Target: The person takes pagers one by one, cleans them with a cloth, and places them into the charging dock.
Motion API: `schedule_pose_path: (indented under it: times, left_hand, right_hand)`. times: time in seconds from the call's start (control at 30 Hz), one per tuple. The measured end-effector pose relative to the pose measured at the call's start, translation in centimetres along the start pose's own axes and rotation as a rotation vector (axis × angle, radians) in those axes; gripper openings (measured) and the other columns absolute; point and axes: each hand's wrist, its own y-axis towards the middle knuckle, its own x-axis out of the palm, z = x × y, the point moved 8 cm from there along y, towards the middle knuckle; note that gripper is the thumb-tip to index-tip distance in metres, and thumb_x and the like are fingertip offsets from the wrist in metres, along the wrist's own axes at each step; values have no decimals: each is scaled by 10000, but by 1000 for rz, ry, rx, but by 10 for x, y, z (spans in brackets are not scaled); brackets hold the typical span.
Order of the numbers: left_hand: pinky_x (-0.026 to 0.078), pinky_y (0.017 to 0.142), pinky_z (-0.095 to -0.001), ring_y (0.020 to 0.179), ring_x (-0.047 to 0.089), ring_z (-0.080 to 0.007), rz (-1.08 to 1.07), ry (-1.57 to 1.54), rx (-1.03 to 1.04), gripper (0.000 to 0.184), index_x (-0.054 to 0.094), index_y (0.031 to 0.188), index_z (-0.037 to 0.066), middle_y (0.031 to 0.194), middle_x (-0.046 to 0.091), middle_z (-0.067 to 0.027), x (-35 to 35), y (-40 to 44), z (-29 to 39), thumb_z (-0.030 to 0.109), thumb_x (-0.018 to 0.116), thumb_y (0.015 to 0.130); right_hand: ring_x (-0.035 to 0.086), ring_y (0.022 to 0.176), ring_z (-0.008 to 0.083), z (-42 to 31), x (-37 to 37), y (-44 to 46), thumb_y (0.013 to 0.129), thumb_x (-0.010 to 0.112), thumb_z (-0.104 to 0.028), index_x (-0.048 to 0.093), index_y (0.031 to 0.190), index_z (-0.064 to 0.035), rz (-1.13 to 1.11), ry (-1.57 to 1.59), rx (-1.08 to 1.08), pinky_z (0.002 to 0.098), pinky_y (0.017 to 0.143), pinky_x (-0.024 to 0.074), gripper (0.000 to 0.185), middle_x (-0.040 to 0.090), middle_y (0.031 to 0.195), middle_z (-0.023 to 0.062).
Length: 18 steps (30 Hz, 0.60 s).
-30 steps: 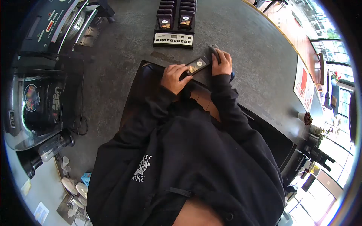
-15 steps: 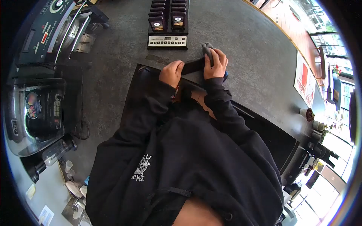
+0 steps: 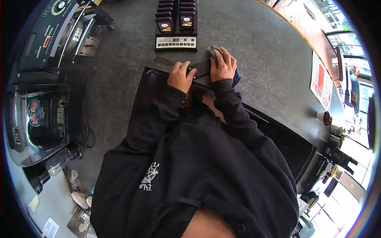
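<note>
A dark flat pager (image 3: 202, 69) is held between my hands above the counter, tilted. My left hand (image 3: 181, 77) grips its left end, thumb on the near edge and fingers curled round it. My right hand (image 3: 223, 66) is closed round a grey cloth (image 3: 214, 50) at the pager's right end; a bit of blue shows below that wrist. Just beyond stands a charging base (image 3: 176, 43) with a keypad panel. Two rows of similar numbered pagers (image 3: 165, 25) are upright in it.
An auto sealing machine (image 3: 43, 35) and a covered black appliance (image 3: 43, 119) line the left side. A black tray-like panel (image 3: 145, 85) lies under my forearms. A menu sheet (image 3: 320, 83) and small pots (image 3: 323, 118) sit along the right edge.
The pager has turned so its broad face shows more. My left hand's fingers have shifted round its end, and my right hand with the cloth has moved slightly left.
</note>
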Motion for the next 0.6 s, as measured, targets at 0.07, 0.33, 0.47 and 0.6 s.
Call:
schedule_pose_path:
  times: [0.07, 0.33, 0.47, 0.6]
  left_hand:
    - [446, 838, -377, 969, 548, -310, 40, -272, 43, 456, 559, 1129, 51, 1043, 591, -119, -8, -4, -1, 258, 702, 749]
    - [425, 877, -339, 1006, 556, -254, -57, -328, 5, 725, 490, 1210, 68, 1081, 630, -85, -1, -9, -11, 160, 818, 571]
    - [438, 855, -340, 983, 568, -247, -77, -385, -57, 709, 491, 1198, 78, 1090, 631, -83, 4, -8, -19, 135, 811, 569]
    - [457, 827, -348, 972, 572, -256, -50, -379, -64, 684, 486, 1202, 89, 1040, 638, -91, 2, -8, -18, 101, 786, 587]
  right_hand:
    - [483, 1045, 265, -1, -2, -6, 788, 630, -190, 603, 1124, -163, -21, -48, 7, 395, 899, 384, 338, 527, 1218, 17]
    - [437, 1188, 313, -23, 10, -25, 822, 596, -186, 568, 1159, -57, -150, -123, -117, 420, 973, 355, 362, 517, 1263, 90]
    - [431, 1215, 344, -39, 11, -32, 830, 585, -158, 567, 1138, -6, -163, -47, -199, 440, 1015, 336, 344, 524, 1244, 144]
    - [448, 1207, 330, -60, 14, -41, 814, 598, -148, 583, 1117, -7, -194, 70, -286, 427, 1014, 347, 334, 539, 1229, 137]
